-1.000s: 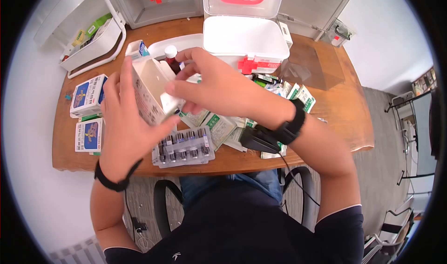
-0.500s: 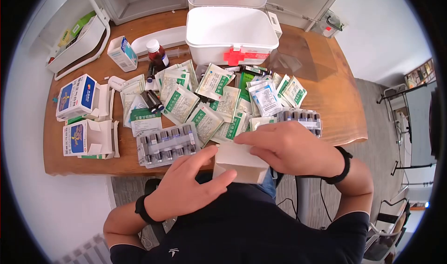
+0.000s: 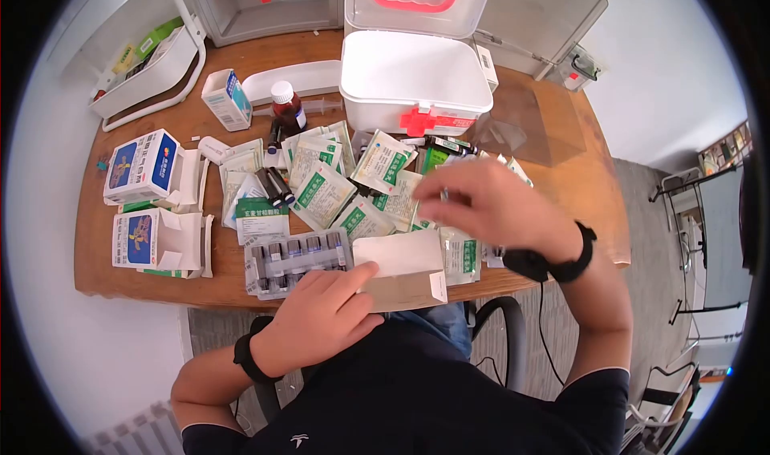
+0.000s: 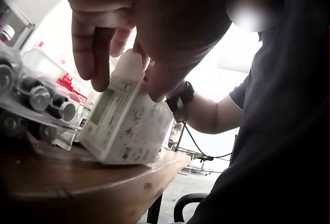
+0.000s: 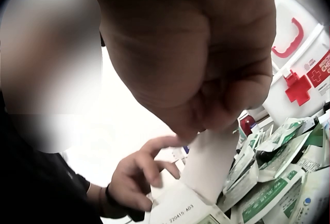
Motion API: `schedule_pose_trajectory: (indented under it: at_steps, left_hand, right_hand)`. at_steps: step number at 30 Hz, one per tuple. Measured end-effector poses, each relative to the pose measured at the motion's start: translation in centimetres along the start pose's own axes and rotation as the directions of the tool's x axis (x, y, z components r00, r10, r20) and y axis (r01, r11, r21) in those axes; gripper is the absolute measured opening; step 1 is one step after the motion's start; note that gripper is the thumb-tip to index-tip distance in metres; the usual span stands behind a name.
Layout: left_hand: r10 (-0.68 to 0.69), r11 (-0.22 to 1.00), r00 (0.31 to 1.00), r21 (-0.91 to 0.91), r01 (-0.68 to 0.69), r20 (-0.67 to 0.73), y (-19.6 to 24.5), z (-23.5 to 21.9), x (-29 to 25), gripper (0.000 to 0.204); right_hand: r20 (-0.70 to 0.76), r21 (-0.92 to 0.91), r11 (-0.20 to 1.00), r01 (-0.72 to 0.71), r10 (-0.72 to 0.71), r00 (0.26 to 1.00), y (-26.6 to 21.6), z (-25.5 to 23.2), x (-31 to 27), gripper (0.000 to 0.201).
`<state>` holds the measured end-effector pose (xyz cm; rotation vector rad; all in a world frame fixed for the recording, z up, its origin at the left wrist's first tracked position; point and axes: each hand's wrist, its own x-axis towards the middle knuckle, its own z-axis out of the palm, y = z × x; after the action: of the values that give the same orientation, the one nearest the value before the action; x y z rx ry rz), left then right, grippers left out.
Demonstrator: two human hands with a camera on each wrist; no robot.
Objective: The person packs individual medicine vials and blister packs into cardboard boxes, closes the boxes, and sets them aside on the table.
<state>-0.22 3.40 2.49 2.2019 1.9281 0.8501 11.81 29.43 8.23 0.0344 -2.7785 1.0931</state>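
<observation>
An opened white carton (image 3: 405, 291) stands at the table's front edge, its flap raised. My left hand (image 3: 321, 319) holds its left end, index finger over the rim and thumb outside; the left wrist view shows this hand (image 4: 154, 23) over the printed carton (image 4: 139, 131). My right hand (image 3: 501, 206) is above the sachets, right of the carton, blurred, fingers bent. In the right wrist view, that hand's (image 5: 206, 54) curled fingertips appear at the top of the white flap (image 5: 209, 164); whether they pinch anything is unclear. A tray of dark vials (image 3: 297, 254) lies left of the carton.
Green-and-white sachets (image 3: 323, 194) cover the middle. Behind stand an open white first-aid box (image 3: 417, 94), a brown bottle (image 3: 289, 112) and an upright small box (image 3: 228, 101). Two blue-and-white cartons, upper (image 3: 144, 166) and lower (image 3: 138, 238), are at left.
The carton has turned, its raised flap now at the back. My right hand has lifted off it, up and away over the sachets; my left hand stays at its left end.
</observation>
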Motion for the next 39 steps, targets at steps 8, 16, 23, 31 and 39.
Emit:
schedule_pose_trajectory:
  at_steps: [8, 16, 23, 31, 39]
  left_hand:
    - [-0.004, 0.999, 1.000, 0.038, 0.004, -0.001, 0.5, -0.4, 0.0, 0.028]
    - [-0.254, 0.935, 0.958, 0.220, 0.278, -0.131, -5.1, -7.0, 1.0, 0.024]
    - [-0.190, 0.961, 0.978, 0.222, 0.166, 0.091, -13.6, -7.0, 1.8, 0.025]
    - [-0.272, 0.930, 0.944, 0.301, 0.209, 0.184, -14.8, -6.6, 2.8, 0.023]
    - [-0.278, 0.933, 0.945, 0.282, 0.223, 0.173, -13.7, -8.7, 2.9, 0.028]
  right_hand:
    - [0.029, -0.674, 0.712, -0.199, 0.294, 0.955, 5.4, -1.3, 3.4, 0.014]
    - [-0.037, -0.688, 0.691, -0.222, 0.272, 0.962, 9.1, 0.6, 2.1, 0.013]
    - [-0.015, -0.737, 0.645, -0.201, 0.281, 0.959, 10.1, 0.9, 2.7, 0.014]
    - [-0.087, -0.650, 0.756, -0.079, 0.029, 0.996, 3.5, -1.4, 1.9, 0.019]
    - [0.133, -0.127, 0.985, 0.119, -0.101, 0.986, -7.3, -1.2, -5.8, 0.037]
